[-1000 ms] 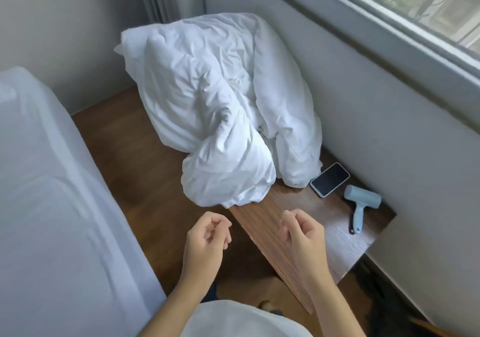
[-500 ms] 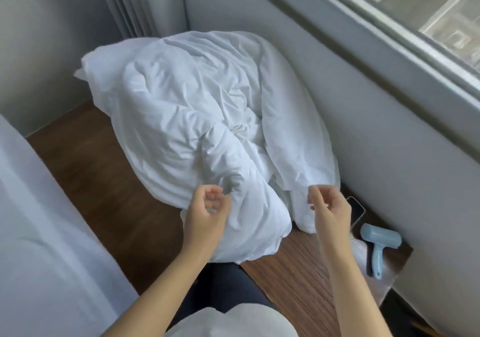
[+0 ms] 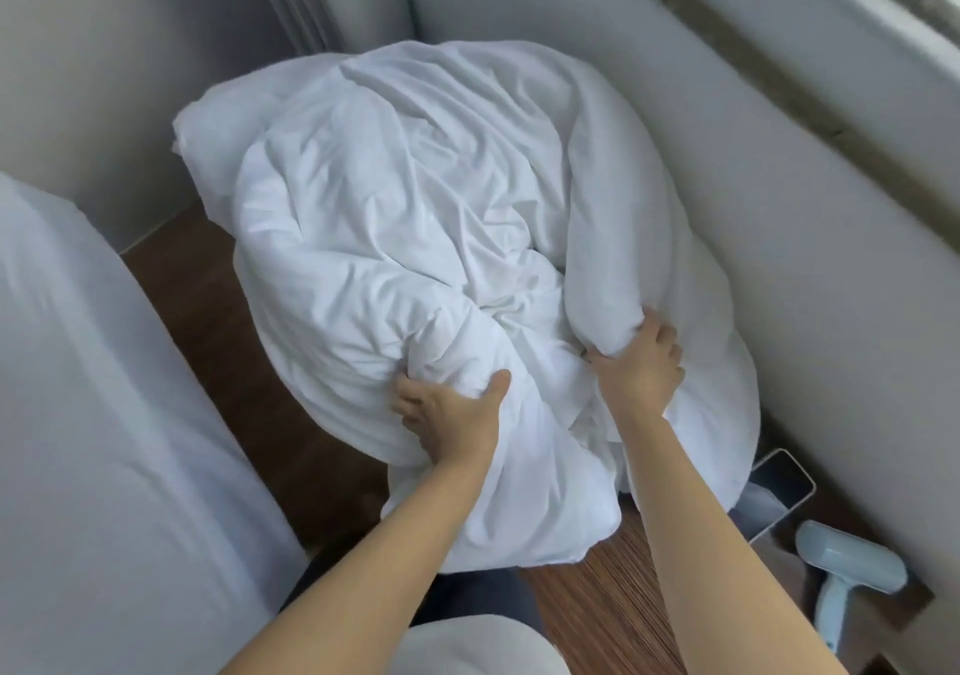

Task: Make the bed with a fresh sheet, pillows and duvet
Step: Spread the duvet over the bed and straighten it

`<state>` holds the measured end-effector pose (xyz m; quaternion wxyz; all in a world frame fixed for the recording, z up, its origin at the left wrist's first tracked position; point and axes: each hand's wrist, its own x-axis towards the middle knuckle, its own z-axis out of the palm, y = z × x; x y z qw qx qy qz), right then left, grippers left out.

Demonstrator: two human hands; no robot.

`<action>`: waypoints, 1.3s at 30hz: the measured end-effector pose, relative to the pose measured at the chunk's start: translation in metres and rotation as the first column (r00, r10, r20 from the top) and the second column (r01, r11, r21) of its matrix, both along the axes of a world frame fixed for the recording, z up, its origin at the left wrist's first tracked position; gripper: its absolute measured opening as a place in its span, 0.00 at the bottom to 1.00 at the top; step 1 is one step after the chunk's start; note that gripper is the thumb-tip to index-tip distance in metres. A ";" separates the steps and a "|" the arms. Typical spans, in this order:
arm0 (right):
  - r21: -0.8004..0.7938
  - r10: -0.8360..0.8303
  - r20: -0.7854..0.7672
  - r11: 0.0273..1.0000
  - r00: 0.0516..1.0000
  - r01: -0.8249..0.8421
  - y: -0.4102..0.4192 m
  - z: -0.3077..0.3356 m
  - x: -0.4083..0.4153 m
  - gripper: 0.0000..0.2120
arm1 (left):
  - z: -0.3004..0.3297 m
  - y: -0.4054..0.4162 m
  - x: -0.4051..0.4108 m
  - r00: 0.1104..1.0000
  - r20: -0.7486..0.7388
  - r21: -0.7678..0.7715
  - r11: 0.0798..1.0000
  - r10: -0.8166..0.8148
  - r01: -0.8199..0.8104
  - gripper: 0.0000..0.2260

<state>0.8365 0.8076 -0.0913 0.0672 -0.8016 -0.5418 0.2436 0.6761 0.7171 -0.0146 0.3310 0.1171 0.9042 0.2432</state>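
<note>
A bulky white duvet (image 3: 415, 237) lies bundled on a low wooden ledge by the wall under the window. My left hand (image 3: 452, 414) grips a thick fold at the bundle's near left side, thumb on top. My right hand (image 3: 641, 362) grips another fold at the near right side, fingers dug into the fabric. The bed (image 3: 93, 440), covered in a white sheet, fills the left edge of the view. No pillows show as separate items.
A phone (image 3: 779, 492) lies partly under the duvet's right edge on the wooden ledge (image 3: 613, 596). A pale blue lint roller (image 3: 847, 575) lies beside it. A strip of wooden floor (image 3: 218, 321) runs between bed and ledge. Curtain and wall stand behind.
Both hands, loosely curled in the air before, have reached forward and taken hold of the duvet's folds. The view has moved closer to the bundle.
</note>
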 end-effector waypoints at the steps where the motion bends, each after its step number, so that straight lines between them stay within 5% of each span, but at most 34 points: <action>1: 0.030 -0.020 -0.025 0.999 0.999 0.021 0.005 -0.002 0.002 0.33 | -0.005 0.003 -0.002 0.999 0.042 -0.010 1.000 0.022 -0.021 0.45; 5: 0.042 -0.046 -0.225 0.998 0.973 0.057 0.018 0.017 0.013 0.15 | -0.007 0.003 -0.010 0.989 0.144 0.093 0.994 0.043 -0.057 0.25; 8: -0.023 -0.030 -0.497 1.000 0.867 0.022 0.005 0.055 0.010 0.10 | 0.012 -0.003 -0.004 0.976 0.216 0.204 0.978 -0.005 -0.040 0.12; 14: 0.089 0.119 -0.702 0.993 0.702 -0.079 -0.055 0.138 -0.023 0.10 | 0.063 -0.024 0.001 0.940 0.339 0.284 0.956 -0.030 -0.072 0.11; 21: 0.195 0.242 -0.859 0.970 0.451 -0.148 -0.087 0.225 -0.067 0.10 | 0.140 -0.049 -0.027 0.951 0.300 0.472 0.878 -0.076 -0.079 0.10; 29: 0.386 0.445 -0.859 0.888 0.254 -0.249 -0.115 0.306 -0.125 0.14 | 0.220 -0.083 -0.072 0.950 0.305 0.709 0.682 -0.067 -0.180 0.08; 35: 0.563 0.632 -0.761 0.755 0.146 -0.336 -0.151 0.366 -0.199 0.29 | 0.272 -0.122 -0.139 0.978 0.208 0.844 0.507 -0.009 -0.175 0.13; 39: 0.683 0.756 -0.650 0.627 0.081 -0.375 -0.183 0.391 -0.256 0.32 | 0.286 -0.160 -0.191 0.985 0.164 0.891 0.420 0.057 -0.172 0.07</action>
